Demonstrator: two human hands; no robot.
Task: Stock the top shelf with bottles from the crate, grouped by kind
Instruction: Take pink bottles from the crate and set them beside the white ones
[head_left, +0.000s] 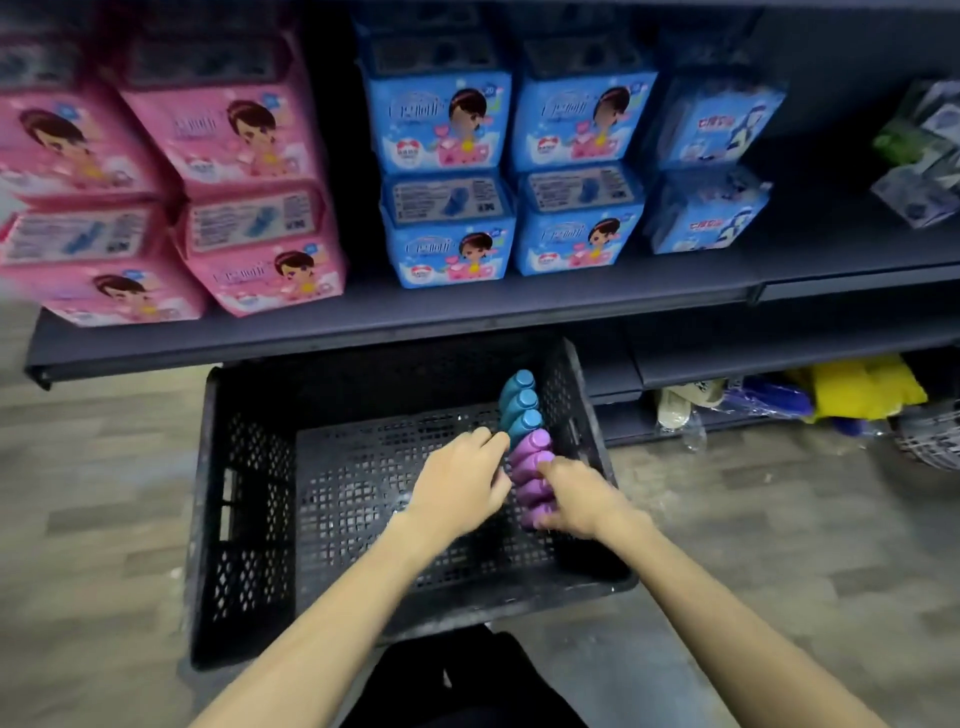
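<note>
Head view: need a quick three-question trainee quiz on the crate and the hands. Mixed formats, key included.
1. How many blue bottles show in the crate? A) one B) three C) six
2. True or false: the right hand is on the blue bottles.
3. Which colour sits at the end of the row nearest the person?

Key: 1 B. 2 False: it grips the purple bottles. 3 Purple.
</note>
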